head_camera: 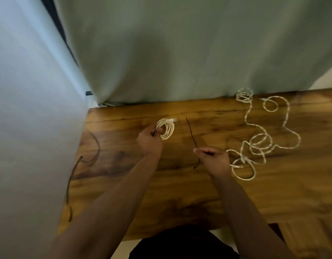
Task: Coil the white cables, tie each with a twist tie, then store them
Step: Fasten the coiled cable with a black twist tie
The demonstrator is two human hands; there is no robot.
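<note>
My left hand (149, 142) grips a coiled white cable (166, 128) by its left side, held just above the wooden table (180, 184); the cable's plug end sticks out at the coil's top right. To its right, my right hand (212, 158) pinches a thin dark twist tie (191, 133) near its middle, one end pointing up and away, the other hanging below my fingers. A loose, tangled white cable (260, 143) sprawls on the table right of my right hand. Another small white coil (244, 95) lies at the far edge.
Two more dark twist ties (70, 184) lie near the table's left edge, one curved (95, 148) further back. A grey-green curtain (180, 53) hangs behind the table, and a pale wall or panel (30, 128) closes off the left side.
</note>
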